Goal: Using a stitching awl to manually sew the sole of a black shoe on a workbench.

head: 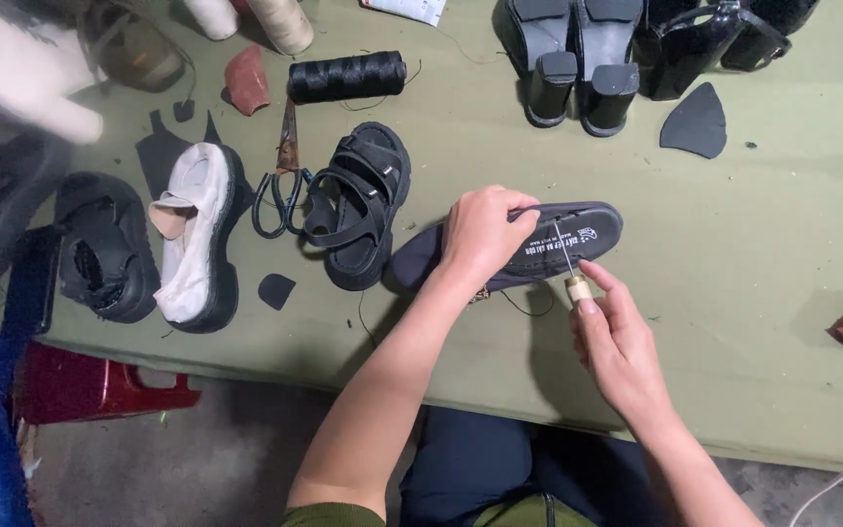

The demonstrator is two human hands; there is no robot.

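Lowest in the frame, I see my right hand (617, 337) clenched round an awl (572, 278) with a pale wooden handle, its thin needle pointing up into the insole. Just above, at centre, my left hand (485, 237) grips the dark shoe (539, 244) by its upper edge, pressing it to the green table (763, 293). Left of it lies a black sandal (358, 205), then scissors (280, 181). Farther up sits a spool of black thread (346, 76).
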